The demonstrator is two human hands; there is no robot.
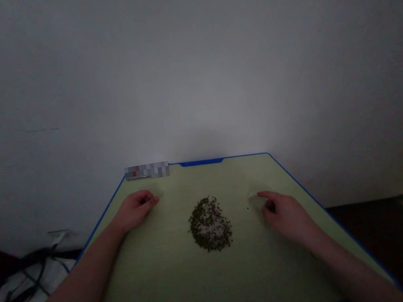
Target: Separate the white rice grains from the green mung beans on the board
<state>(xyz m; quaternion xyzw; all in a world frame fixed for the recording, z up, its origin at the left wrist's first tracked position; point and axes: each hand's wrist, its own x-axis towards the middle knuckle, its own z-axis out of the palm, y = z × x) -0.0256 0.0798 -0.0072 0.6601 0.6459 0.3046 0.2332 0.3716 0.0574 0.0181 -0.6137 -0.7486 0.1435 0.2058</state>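
Observation:
A round pile of mixed grains (210, 226), with green, white and reddish-brown bits, lies in the middle of the table. To its left, my left hand (137, 209) rests near the tabletop with curled fingers, thumb and forefinger pinched together. Whatever sits at those fingertips, if anything, is too faint to make out. On the pile's right side my right hand (283, 212) is closed on the edge of a clear see-through container (256, 205). Its exact shape is hard to tell in the dim light. Both hands are apart from the pile.
The pale table (162, 286) has a blue rim and stands against a grey wall (188, 70). A blurred-out strip (146, 171) lies at its far left corner. Black cables (24, 273) hang over white material at the left. A single dark grain lies near the container.

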